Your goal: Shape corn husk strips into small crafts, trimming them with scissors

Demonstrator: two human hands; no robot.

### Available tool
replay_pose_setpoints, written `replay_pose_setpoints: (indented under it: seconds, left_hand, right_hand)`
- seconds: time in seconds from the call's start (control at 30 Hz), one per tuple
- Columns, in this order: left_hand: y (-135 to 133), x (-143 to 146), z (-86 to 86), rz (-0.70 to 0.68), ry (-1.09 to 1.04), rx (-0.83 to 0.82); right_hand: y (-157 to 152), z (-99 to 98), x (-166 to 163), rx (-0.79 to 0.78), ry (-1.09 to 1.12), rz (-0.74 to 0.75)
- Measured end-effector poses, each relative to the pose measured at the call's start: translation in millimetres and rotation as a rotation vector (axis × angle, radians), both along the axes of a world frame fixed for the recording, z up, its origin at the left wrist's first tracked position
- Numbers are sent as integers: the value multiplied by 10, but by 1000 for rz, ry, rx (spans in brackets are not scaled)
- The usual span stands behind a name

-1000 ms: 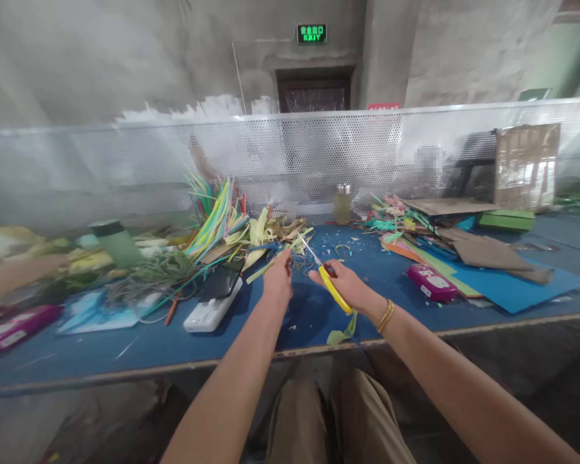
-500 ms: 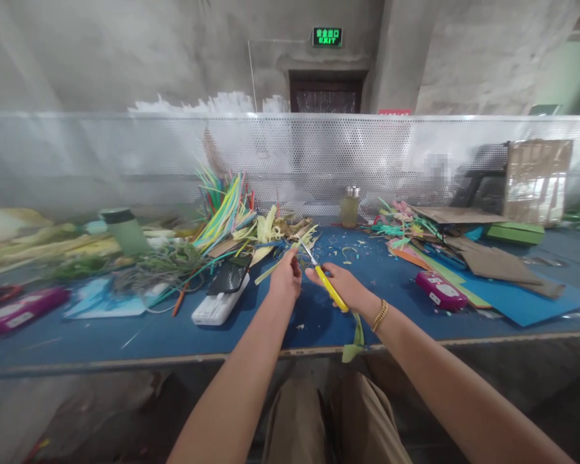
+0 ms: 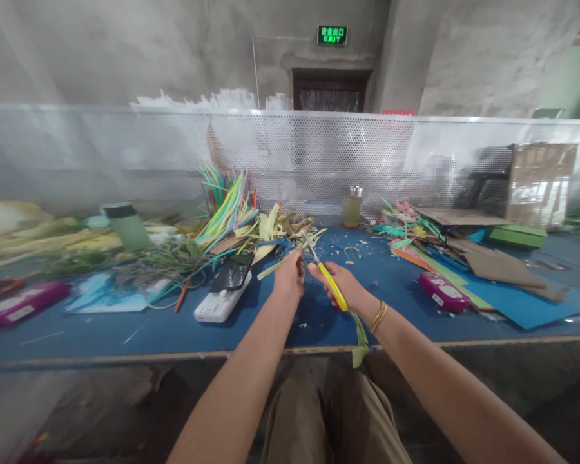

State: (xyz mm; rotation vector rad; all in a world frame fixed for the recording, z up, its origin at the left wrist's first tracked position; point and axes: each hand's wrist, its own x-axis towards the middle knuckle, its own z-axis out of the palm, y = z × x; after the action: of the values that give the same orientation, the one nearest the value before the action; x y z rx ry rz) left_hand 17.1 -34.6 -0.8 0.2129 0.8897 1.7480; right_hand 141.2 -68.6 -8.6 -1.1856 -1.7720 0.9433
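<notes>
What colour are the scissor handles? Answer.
Yellow scissor handles, head view; right hand holds them, left hand a green strip.

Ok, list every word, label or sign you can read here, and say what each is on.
"EXIT": green lit sign above the door; the characters over it are too small to read.
Red sign beside the door: only its top edge shows, unreadable.
White labels on the right-side pink case and the left-side pink case: too blurred.
Yellow scissors in the right hand: no print visible.

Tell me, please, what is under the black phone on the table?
The black phone lies on a white block, which rests on the blue table. The block's far end is covered by it.
</notes>
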Motion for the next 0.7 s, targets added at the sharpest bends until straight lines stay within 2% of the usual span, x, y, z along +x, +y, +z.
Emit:
replay_pose_setpoints:
  seconds: [0.27, 0.7]
  left_hand:
    - [15, 3, -3, -1, -15, -7]
    - [29, 13, -4, -21, 1, -24]
  right_hand:
    - [-18, -9, -28, -142, 79, 10]
    - [-47, -13, -42, -209, 154, -7]
